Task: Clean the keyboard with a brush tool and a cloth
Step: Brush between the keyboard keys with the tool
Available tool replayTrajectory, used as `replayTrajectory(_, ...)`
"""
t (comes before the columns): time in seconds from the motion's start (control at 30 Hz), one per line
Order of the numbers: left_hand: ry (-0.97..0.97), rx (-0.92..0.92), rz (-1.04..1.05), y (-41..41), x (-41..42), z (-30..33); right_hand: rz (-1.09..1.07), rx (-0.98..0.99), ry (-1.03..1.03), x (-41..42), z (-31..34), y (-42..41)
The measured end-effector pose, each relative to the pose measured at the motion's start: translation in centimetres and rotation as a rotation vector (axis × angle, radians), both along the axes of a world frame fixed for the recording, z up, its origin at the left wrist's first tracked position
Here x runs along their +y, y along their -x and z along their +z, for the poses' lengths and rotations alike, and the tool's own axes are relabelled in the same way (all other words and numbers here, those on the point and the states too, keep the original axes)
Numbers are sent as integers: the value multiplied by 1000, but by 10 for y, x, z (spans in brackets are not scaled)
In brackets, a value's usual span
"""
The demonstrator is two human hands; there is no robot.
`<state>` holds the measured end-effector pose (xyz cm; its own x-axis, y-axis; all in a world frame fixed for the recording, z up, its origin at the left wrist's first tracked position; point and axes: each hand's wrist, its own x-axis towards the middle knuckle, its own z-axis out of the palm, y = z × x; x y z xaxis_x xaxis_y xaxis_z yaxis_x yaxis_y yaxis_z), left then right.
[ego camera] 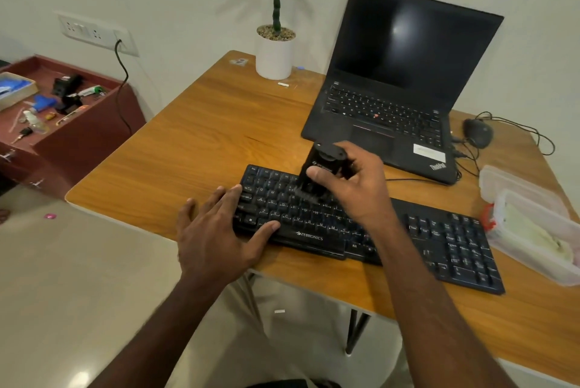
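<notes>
Meanwhile, at the far left, a maroon drawer unit [78, 124] stands beside the desk [201, 136], its top strewn with small items too jumbled to name. Moving right, the person's left hand [216, 230] lies flat with fingers spread, pressing on the left end of the black keyboard [314, 224] and apparently steadying it at the desk's near edge. The keyboard's long axis runs from that hand toward the lower right, slanting across the desk. Just right of the left hand, the right hand [348, 183] has its grip clamped around the body of a black brush tool [320, 171], held roughly upright with its bristles down on the upper letter rows; the unbrushed span of keys appears to stretch away to the right, toward the number pad, so the coming strokes would likely travel along that axis. Behind the hands sits an open laptop [392, 98] with a dark screen, a potted plant [274, 48] to its left, a wired mouse [477, 131] to its right. At the far right, a clear lidded container [533, 230] holds something pale, possibly the cloth, though that cannot be confirmed.
</notes>
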<state>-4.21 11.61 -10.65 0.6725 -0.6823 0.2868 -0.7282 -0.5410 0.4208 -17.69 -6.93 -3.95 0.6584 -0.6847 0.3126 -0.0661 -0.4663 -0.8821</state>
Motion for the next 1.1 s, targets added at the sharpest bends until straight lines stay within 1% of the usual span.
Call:
replayTrajectory(0.1,-12,-6,-5,0,1,0,60,34,16,12,-7,-4)
replayTrajectory(0.17,-18,-2,-4,-1,1,1,52,63,12,6,-7,4)
replayTrajectory(0.27,-16,-1,0,0,1,1,19,105,-46,-11,-4,28)
replayTrajectory(0.37,-6,-2,10,1,1,1,-14,55,-19,-14,1,33)
replayTrajectory(0.47,-10,-10,8,2,0,1,1,0,5,-2,-1,16)
replayTrajectory(0.57,-26,-13,6,1,0,1,51,70,20,3,-6,10)
replayTrajectory(0.73,-15,-10,8,0,1,-1,96,166,-36,-20,3,49)
replayTrajectory(0.8,-11,-11,12,1,0,-1,93,190,-1,-28,11,57)
replayTrajectory(0.87,-4,-16,14,2,0,-1,90,153,39,-29,13,54)
replayTrajectory(0.97,-14,-19,15,2,-1,-1,104,69,24,-19,6,38)
replayTrajectory(1.1,-20,-18,14,1,-1,-1,132,106,-5,-19,-2,40)
